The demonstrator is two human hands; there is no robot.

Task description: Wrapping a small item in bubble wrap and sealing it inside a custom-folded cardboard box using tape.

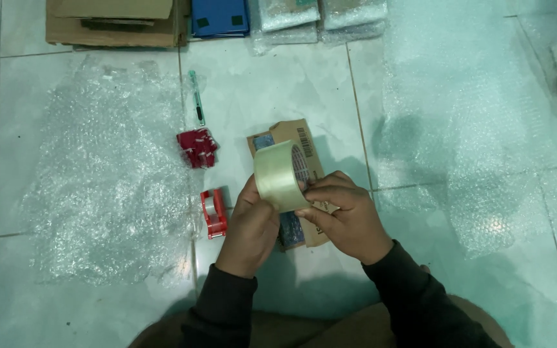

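Tape roll — clear, gripped in closed left hand; right hand fingertips pinch its rim — better to pick slowly there for the loose end.

Long dark sleeves, bare hands

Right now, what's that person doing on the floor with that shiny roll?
A person sits on the tiled floor, holding a roll of clear tape in the left hand while the right hand picks at its edge. A cardboard parcel lies underneath, a red tape dispenser beside it, bubble wrap spread around.
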